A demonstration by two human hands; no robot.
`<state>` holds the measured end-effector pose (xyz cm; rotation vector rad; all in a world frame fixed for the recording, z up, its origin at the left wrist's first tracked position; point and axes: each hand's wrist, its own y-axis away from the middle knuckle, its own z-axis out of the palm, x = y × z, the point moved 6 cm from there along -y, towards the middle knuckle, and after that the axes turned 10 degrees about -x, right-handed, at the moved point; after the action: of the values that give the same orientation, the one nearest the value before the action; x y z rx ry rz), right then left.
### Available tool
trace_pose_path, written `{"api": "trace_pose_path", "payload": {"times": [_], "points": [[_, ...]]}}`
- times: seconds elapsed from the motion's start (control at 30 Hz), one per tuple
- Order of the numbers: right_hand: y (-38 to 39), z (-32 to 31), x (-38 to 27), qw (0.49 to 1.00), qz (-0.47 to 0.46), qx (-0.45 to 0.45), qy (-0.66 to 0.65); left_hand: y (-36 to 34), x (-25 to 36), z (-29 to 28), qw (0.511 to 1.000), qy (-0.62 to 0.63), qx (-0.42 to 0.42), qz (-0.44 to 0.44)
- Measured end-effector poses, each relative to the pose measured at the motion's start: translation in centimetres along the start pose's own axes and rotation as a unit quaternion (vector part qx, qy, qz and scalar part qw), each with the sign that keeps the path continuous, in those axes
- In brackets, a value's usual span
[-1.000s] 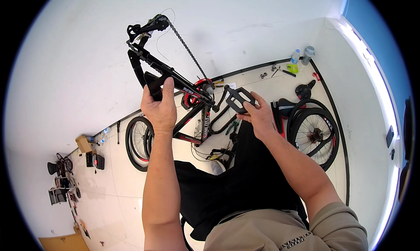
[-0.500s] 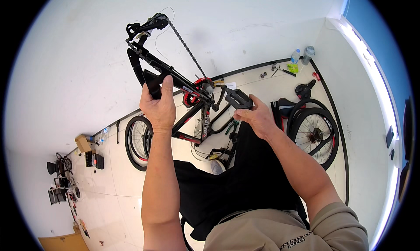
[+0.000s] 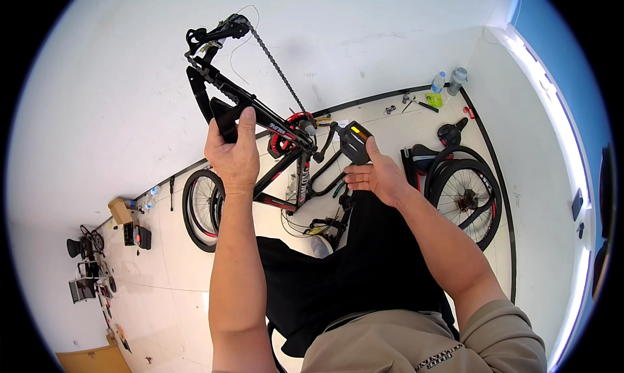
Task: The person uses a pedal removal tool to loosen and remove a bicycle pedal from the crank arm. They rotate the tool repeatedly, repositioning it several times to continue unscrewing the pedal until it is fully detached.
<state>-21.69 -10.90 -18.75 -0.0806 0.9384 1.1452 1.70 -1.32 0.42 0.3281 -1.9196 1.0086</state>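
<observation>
A black bicycle frame (image 3: 229, 83) with red and white markings leans up in front of me, its rear end raised. My left hand (image 3: 235, 155) is closed round a black part of its rear end. Near the crank, a black pedal (image 3: 355, 143) with a yellow-orange reflector faces me. My right hand (image 3: 383, 176) is beside the pedal, fingers stretched out below it and one digit against its edge. The chain (image 3: 276, 67) hangs from the rear derailleur (image 3: 237, 27) down to the red and black chainring (image 3: 283, 142).
Loose wheels (image 3: 467, 200) and a saddle (image 3: 452, 133) lie at right; another wheel (image 3: 203, 207) is at left. A hammer (image 3: 426, 105) and bottles (image 3: 457, 80) sit by the wall. Far left are a cardboard box (image 3: 121, 210) and a chair (image 3: 83, 288).
The pedal has turned, so its reflector edge now shows. My right hand has loosened from gripping the pedal and its fingers have straightened. My left hand keeps its hold.
</observation>
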Motion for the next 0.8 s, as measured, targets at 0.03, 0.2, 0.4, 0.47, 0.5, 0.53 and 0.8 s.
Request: {"api": "trace_pose_path", "payload": {"times": [0.03, 0.2, 0.4, 0.47, 0.5, 0.53, 0.8], "points": [[-0.3, -0.3, 0.0, 1.000, -0.017, 0.006, -0.002, 0.0, -0.1, 0.0, 1.000, 0.003, 0.000, 0.002], [-0.9, -0.9, -0.8, 0.994, -0.106, 0.036, 0.013, 0.1, -0.2, 0.0, 1.000, 0.008, -0.001, -0.007], [-0.1, 0.0, -1.3, 0.996, -0.082, 0.034, -0.033, 0.1, 0.1, -0.1, 1.000, -0.001, -0.003, -0.013], [-0.4, -0.1, -1.0, 0.995, -0.083, 0.024, -0.041, 0.1, 0.1, -0.1, 1.000, 0.001, -0.004, -0.014], [-0.6, -0.2, -0.8, 0.995, -0.083, 0.019, -0.045, 0.1, 0.2, -0.1, 1.000, 0.004, -0.005, -0.015], [-0.7, -0.3, -0.7, 0.995, -0.083, 0.021, -0.048, 0.1, 0.2, 0.0, 1.000, 0.008, -0.006, -0.016], [-0.5, 0.0, -0.8, 0.988, -0.057, -0.033, -0.137, 0.2, -0.1, -0.1, 1.000, 0.014, -0.006, -0.013]]}}
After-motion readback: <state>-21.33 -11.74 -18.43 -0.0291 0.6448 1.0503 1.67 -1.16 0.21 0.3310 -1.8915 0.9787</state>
